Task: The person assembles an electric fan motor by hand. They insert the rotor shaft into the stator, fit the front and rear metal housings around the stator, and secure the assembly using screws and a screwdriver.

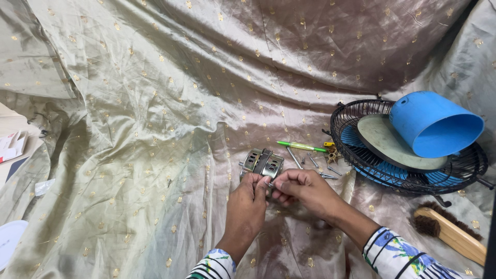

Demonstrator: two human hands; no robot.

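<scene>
Both hands meeting over a small metal motor (262, 164), fingertips pinched together on something tiny between them, too small to tell what. Left hand (247, 202) closed, thumb and forefinger pressed at the motor's near edge. Right hand (305, 187) likewise closed, fingers curled in against the left's fingertips. Motor itself lying on a shiny olive-gold cloth (155, 129) with small gold dots, just beyond the knuckles, touching the left fingers.

Just right of the motor, loose screws (320, 168) scattered on the cloth, with a green pen-like tool (301, 146) lying flat beyond them. Near those, a small brown star-shaped part (332, 155) at the edge of a black wire fan guard (346, 139). Inside the guard, blue fan blades (382, 174), a grey-green round disc (387, 142), and a blue plastic cup-shaped cover (431, 124) tipped on its side, mouth facing lower right.

Near the right forearm, a wooden-handled brush (449, 232) with dark bristles, lying apart from the guard. At far left, off the cloth, a white flat package with red markings (11, 144) and part of a white round plate (10, 240) at the bottom corner.
</scene>
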